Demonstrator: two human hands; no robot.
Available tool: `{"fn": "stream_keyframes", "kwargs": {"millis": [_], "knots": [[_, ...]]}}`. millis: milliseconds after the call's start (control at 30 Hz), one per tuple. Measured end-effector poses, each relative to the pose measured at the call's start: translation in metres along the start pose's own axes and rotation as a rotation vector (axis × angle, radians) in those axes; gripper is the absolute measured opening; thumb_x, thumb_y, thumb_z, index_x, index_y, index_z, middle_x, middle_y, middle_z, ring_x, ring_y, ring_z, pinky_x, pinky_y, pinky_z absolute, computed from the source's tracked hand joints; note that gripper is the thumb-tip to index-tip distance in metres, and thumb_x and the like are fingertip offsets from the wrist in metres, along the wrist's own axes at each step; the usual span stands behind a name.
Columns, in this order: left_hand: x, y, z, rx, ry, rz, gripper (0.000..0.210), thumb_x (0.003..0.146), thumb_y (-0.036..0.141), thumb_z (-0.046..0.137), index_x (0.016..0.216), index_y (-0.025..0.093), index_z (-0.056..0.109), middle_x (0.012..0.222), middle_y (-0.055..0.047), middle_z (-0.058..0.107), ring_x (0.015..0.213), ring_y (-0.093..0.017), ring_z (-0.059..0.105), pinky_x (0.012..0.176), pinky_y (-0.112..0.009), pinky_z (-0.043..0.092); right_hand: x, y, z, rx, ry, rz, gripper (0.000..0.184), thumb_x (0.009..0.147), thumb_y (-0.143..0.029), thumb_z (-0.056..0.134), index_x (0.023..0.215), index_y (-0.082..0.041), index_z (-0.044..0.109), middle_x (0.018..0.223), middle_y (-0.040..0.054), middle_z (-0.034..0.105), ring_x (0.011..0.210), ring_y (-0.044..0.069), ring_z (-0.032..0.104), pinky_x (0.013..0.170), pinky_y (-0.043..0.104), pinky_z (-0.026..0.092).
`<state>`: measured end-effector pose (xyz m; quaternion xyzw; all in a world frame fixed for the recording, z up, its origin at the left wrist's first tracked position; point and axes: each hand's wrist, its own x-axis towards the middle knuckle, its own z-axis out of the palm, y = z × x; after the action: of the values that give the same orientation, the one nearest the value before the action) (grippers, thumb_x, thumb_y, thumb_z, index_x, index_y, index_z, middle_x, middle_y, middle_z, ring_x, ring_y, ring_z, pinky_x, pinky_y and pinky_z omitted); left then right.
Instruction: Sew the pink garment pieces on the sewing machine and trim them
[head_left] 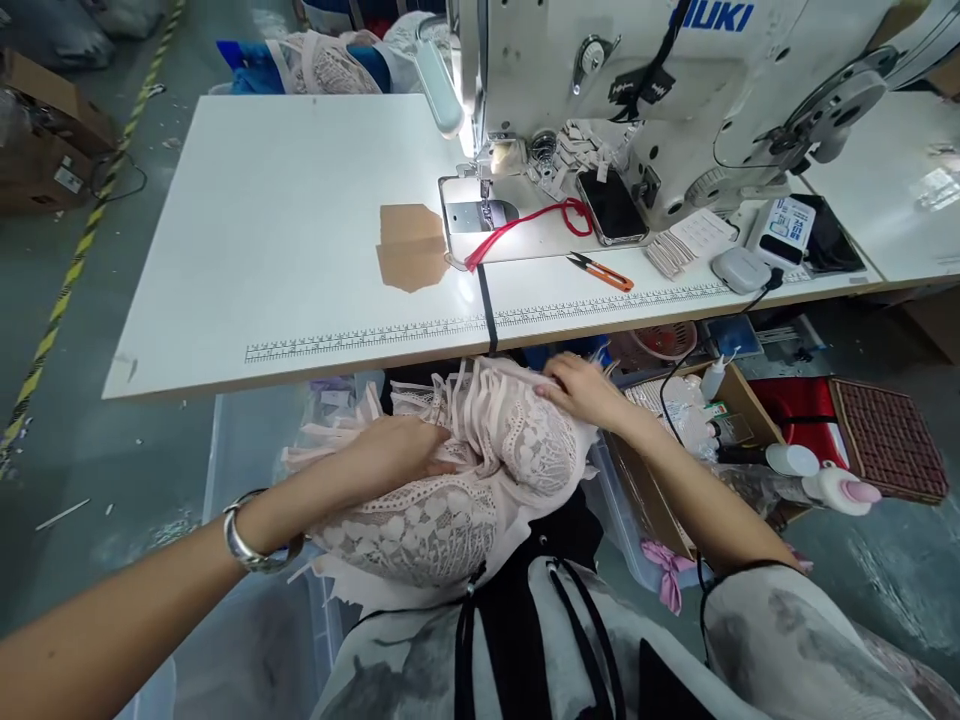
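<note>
A bundle of pale pink lace bras point(435, 525) lies across my lap, under the front edge of the sewing table. My left hand point(409, 447) reaches into the middle of the bundle, its fingers closed on the lace and partly hidden between the layers. On the bundle's right side, my right hand point(581, 388) grips the upper edge of a lace cup with curled fingers. Straps and narrow strips of fabric stick out at the bundle's upper left.
Above stands a sewing machine point(525, 60) on a white table point(300, 220). Red cord point(517, 228), orange thread snips point(604, 272), a phone point(613, 205) and a brown paper pattern point(411, 247) lie on it. Plastic bins point(247, 440) and a cardboard box point(754, 395) sit below.
</note>
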<state>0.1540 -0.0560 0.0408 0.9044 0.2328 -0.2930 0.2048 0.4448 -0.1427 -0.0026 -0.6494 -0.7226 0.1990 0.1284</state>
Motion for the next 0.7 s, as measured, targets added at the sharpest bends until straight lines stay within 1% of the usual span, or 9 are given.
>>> {"fn": "stream_keyframes", "kwargs": {"millis": [100,167,233,300,333,467,533,600,700], "knots": [[-0.009,0.001,-0.011,0.055,0.049,0.091,0.02,0.091,0.037,0.058,0.098,0.021,0.069,0.075,-0.008,0.072,0.07,-0.027,0.068,0.061,-0.032,0.041,0.01,0.008,0.006,0.357,-0.14,-0.154,0.036,0.086,-0.056,0.063,0.089,-0.022,0.05,0.131,0.0161,0.059,0.123,0.032,0.054,0.097,0.045,0.046],[-0.016,0.001,-0.016,0.093,0.057,0.122,0.015,0.09,0.032,0.06,0.091,0.021,0.07,0.071,-0.007,0.07,0.067,-0.025,0.066,0.06,-0.032,0.039,0.005,0.006,0.005,0.496,-0.15,-0.102,0.047,0.077,-0.061,0.072,0.089,-0.023,0.047,0.123,0.0135,0.062,0.114,0.031,0.058,0.093,0.044,0.048],[-0.023,0.002,-0.02,0.098,0.034,0.129,0.014,0.089,0.033,0.061,0.088,0.022,0.07,0.071,-0.006,0.07,0.067,-0.025,0.066,0.06,-0.032,0.039,-0.009,-0.002,0.0,0.541,-0.061,-0.02,0.053,0.07,-0.057,0.078,0.099,-0.023,0.048,0.116,0.0114,0.063,0.106,0.029,0.06,0.089,0.041,0.049],[-0.026,0.002,-0.022,0.041,0.008,0.114,0.021,0.091,0.038,0.06,0.098,0.023,0.071,0.077,-0.007,0.072,0.072,-0.026,0.067,0.061,-0.032,0.04,-0.028,-0.011,-0.006,0.525,-0.006,0.008,0.059,0.072,-0.046,0.078,0.116,-0.021,0.047,0.117,0.0109,0.062,0.101,0.027,0.061,0.086,0.038,0.049],[-0.026,0.001,-0.022,-0.008,0.0,0.104,0.028,0.093,0.043,0.056,0.105,0.023,0.071,0.082,-0.007,0.074,0.076,-0.026,0.068,0.063,-0.032,0.041,-0.037,-0.014,-0.01,0.489,-0.034,0.005,0.056,0.074,-0.041,0.075,0.119,-0.021,0.048,0.114,0.0099,0.063,0.096,0.025,0.062,0.083,0.036,0.049],[-0.019,-0.003,-0.021,-0.176,-0.03,0.065,0.046,0.099,0.047,0.041,0.13,0.022,0.063,0.121,-0.01,0.073,0.103,-0.028,0.068,0.076,-0.033,0.046,-0.064,-0.016,-0.023,0.337,-0.159,-0.054,0.016,0.084,-0.034,0.059,0.094,-0.021,0.057,0.089,0.0049,0.065,0.079,0.022,0.061,0.073,0.032,0.046],[-0.016,-0.006,-0.02,-0.188,-0.059,0.039,0.049,0.097,0.046,0.045,0.137,0.021,0.059,0.13,-0.011,0.069,0.108,-0.029,0.065,0.079,-0.032,0.046,-0.067,-0.012,-0.023,0.322,-0.145,-0.065,0.014,0.085,-0.033,0.053,0.09,-0.021,0.058,0.088,0.0051,0.065,0.08,0.023,0.061,0.071,0.031,0.046],[-0.016,-0.007,-0.021,-0.207,-0.05,0.038,0.046,0.098,0.045,0.043,0.129,0.019,0.063,0.122,-0.011,0.071,0.102,-0.028,0.065,0.076,-0.032,0.045,-0.065,-0.008,-0.018,0.289,-0.129,-0.018,0.016,0.085,-0.033,0.05,0.093,-0.021,0.057,0.081,0.0036,0.063,0.071,0.022,0.059,0.065,0.03,0.043],[-0.023,-0.003,-0.025,-0.261,0.024,0.119,0.051,0.103,0.044,0.027,0.099,0.017,0.071,0.097,-0.009,0.074,0.083,-0.022,0.064,0.073,-0.031,0.044,-0.06,-0.006,-0.005,0.187,-0.099,0.099,0.017,0.083,-0.035,0.048,0.091,-0.021,0.053,0.065,-0.001,0.051,0.056,0.019,0.048,0.057,0.03,0.037]]}}
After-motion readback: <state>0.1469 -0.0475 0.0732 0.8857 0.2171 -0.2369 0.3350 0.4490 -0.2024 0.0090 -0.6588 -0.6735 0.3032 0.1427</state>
